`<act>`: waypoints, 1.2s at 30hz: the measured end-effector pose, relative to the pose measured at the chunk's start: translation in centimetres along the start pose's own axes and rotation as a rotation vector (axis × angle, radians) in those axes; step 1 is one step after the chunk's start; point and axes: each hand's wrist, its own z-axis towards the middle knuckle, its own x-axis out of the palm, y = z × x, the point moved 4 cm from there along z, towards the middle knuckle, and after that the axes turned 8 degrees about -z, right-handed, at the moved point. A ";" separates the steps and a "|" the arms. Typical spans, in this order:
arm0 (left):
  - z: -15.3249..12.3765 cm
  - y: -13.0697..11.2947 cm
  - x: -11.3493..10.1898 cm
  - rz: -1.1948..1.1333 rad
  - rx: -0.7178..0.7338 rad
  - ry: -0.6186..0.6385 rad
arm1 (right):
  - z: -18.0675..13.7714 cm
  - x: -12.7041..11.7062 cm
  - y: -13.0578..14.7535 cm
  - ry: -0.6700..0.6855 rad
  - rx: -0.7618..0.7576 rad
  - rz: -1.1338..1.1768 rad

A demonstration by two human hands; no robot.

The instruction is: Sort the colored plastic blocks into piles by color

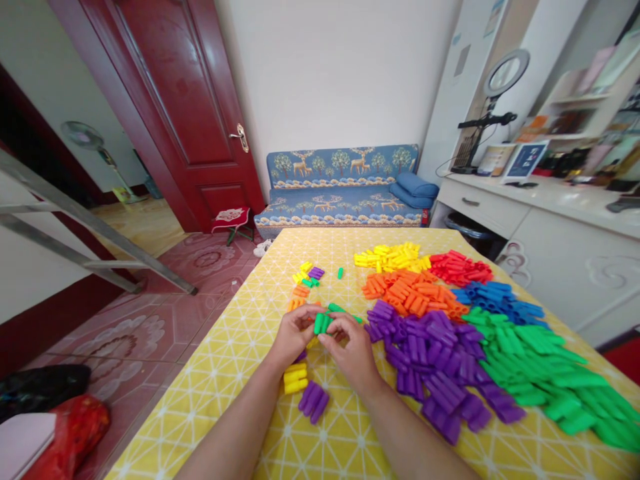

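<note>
My left hand (294,335) and my right hand (353,351) meet above the yellow tablecloth (230,373), both pinching a small cluster of green plastic pegs (323,322). More green pegs (336,309) lie just behind the hands. Below my left hand sit joined yellow pegs (295,378) and joined purple pegs (314,401). Small joined groups in orange (296,303), yellow (302,272) and purple (316,272) lie farther back in a line.
Loose pegs lie sorted in heaps to the right: yellow (390,257), red (460,268), orange (410,293), blue (495,299), purple (435,360), green (540,360). A blue sofa (345,187), a red door (175,100) and white cabinets (550,233) stand beyond.
</note>
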 end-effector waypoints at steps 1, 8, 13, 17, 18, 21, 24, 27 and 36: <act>0.0 0.0 0.0 -0.004 -0.002 0.002 | 0.0 0.1 0.0 0.007 -0.016 -0.020; 0.1 -0.2 0.2 0.016 -0.004 0.004 | -0.5 0.6 -0.3 -0.001 -0.019 -0.207; 0.1 -0.2 0.0 0.025 -0.054 -0.014 | 0.1 -2.5 1.2 -0.051 -0.068 -0.313; 0.1 0.0 -0.1 0.039 -0.095 -0.010 | 0.9 -10.9 1.0 -0.264 -0.026 -0.465; 0.1 0.1 -0.1 0.038 -0.099 -0.013 | 0.9 -13.6 0.5 -0.333 -0.019 -0.540; 0.2 0.1 -0.1 0.041 -0.112 -0.027 | -0.2 -21.5 -1.9 -0.557 0.033 -0.804; 0.2 0.1 -0.1 0.041 -0.111 -0.035 | -1.9 -26.5 -4.6 -0.678 0.111 -1.032; 0.2 0.0 -0.1 0.037 -0.117 -0.035 | -3.4 -28.0 -6.5 -0.718 0.174 -1.140; 0.3 0.1 0.0 0.015 -0.114 -0.018 | -3.7 -27.5 -9.0 -0.639 0.245 -1.141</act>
